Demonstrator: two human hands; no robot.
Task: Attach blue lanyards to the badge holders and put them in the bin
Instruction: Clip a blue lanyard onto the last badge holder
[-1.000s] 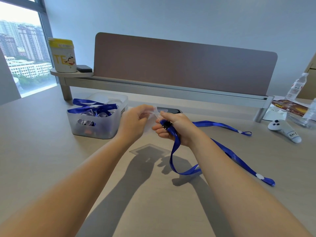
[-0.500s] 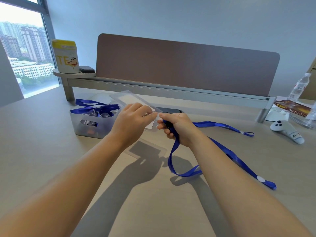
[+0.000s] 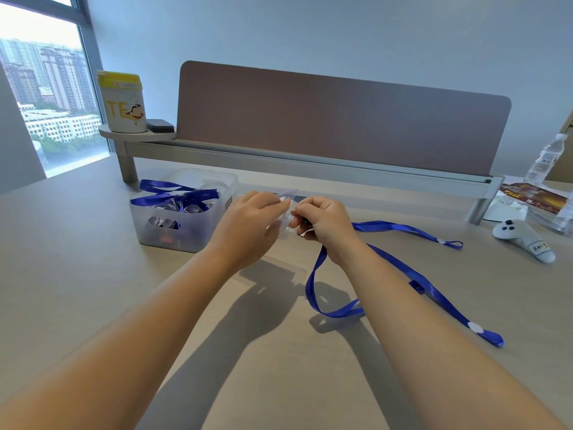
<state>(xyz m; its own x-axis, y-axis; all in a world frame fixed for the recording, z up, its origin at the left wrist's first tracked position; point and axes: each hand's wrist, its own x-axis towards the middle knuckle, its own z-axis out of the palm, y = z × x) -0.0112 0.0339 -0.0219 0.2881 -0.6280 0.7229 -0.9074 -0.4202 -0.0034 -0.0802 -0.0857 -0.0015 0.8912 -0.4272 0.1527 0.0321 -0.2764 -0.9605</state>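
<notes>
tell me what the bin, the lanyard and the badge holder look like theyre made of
Bin: frosted translucent plastic; its contents show through dimly.
Lanyard: flat woven fabric ribbon, probably polyester, with a slight sheen and soft folds.
Badge holder: clear flexible plastic, likely vinyl; mostly hidden between the hands.

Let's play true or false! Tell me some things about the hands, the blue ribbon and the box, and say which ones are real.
1. The left hand pinches a clear plastic badge holder. True.
2. The blue ribbon lanyard lies wholly inside the frosted plastic bin. False: it trails over the beige table from the right hand.
3. The bin already holds blue lanyards. True.
4. The white game controller sits left of the bin. False: it lies far right.
</notes>
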